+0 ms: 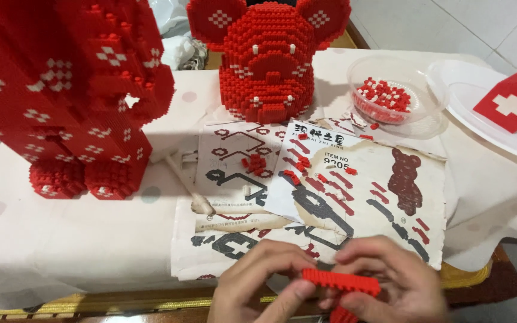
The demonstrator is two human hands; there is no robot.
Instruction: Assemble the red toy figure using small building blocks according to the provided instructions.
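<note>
Both hands sit at the near edge of the table, low in the view. The left hand point(258, 287) and the right hand point(390, 284) together pinch a flat red strip point(341, 281) of small bricks, held level between thumbs and fingertips; a second red piece hangs just under it, partly hidden by the right fingers.

Just beyond the hands lie printed sheets point(354, 191), overlapping, creased, with red and black diagrams. A few loose red bricks point(255, 164) rest on the sheets near their far edge. A white stick tool point(188, 188) lies across the left side of the sheets.

Far centre: a red bear head point(268, 60) of bricks, with white diamond marks on the ears. Far left: a tall red brick body point(70, 98) with white marks, standing on two feet.

Far right: a clear bowl point(426, 90) holding red and white bricks. Right of it, a clear plate point(486, 128) carries a red block point(513, 101) with a white cross.

A white cloth point(61, 239) with faint spots covers the table.
</note>
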